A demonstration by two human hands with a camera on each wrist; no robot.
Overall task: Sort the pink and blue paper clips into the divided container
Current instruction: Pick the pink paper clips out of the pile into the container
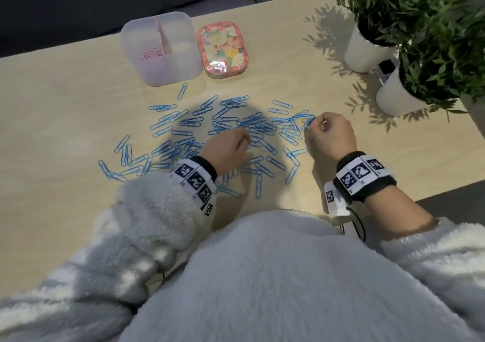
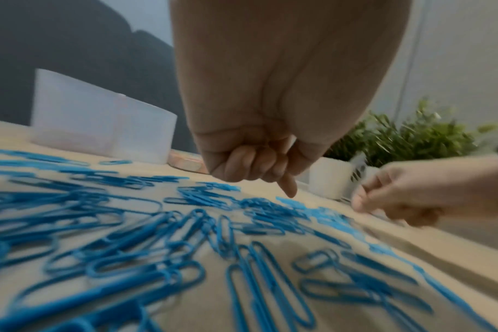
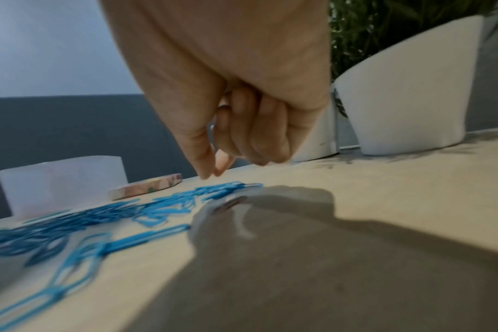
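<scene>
Many blue paper clips [image 1: 228,126] lie scattered over the wooden table [image 1: 65,100]. Behind them stands the translucent divided container [image 1: 170,66], with pink paper clips [image 1: 152,53] in its left compartment. My left hand [image 1: 245,138] hovers over the middle of the pile. In the left wrist view its fingers are curled into the palm and the index finger [image 2: 289,191] points down at the clips; I see nothing held in it. At the pile's right edge, thumb and index finger of my right hand [image 1: 315,123] pinch together on a few blue clips [image 1: 309,122].
A floral tin [image 1: 223,47] sits right of the container. Two potted plants in white pots [image 1: 367,50] [image 1: 399,95] stand at the right, with a small device [image 1: 385,68] between them. The table's front edge runs close to my body.
</scene>
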